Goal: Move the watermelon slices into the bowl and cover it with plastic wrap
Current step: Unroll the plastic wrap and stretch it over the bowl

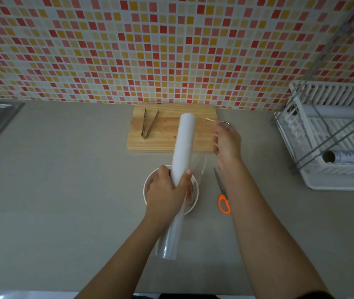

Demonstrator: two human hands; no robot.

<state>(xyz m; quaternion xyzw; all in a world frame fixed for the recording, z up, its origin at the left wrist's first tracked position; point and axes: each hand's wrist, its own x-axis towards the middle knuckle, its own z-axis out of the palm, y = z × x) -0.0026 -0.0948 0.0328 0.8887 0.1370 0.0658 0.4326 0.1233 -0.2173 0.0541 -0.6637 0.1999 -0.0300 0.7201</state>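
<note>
The left hand [167, 190] is wrapped around a white roll [181, 160] of plastic wrap, gripping it near the middle, thumb on the right side of the tube and fingers on the left. The roll runs lengthwise away from the person, its far end over the board [161, 143] and its near end low in the view, above the counter [64, 190]. The hand and roll are directly over the bowl [150, 180], a white one sitting on the counter just in front of the board; only its left rim and a strip of its right side show. Reddish pieces show inside at the right, too hidden to make out clearly.

The right hand [226, 141] is to the right of the roll, over the board's right edge, fingers curled and pinching the free edge of the clear film [204, 126], which stretches from the roll across to the fingers. A fold of film also hangs beside the roll above the bowl's right side.

Tongs [149, 124] lie on the left part of the board, which carries red juice marks. Orange-handled scissors [222, 190] lie on the counter just right of the bowl, under the right forearm. A dish rack [331, 134] stands at the far right.
</note>
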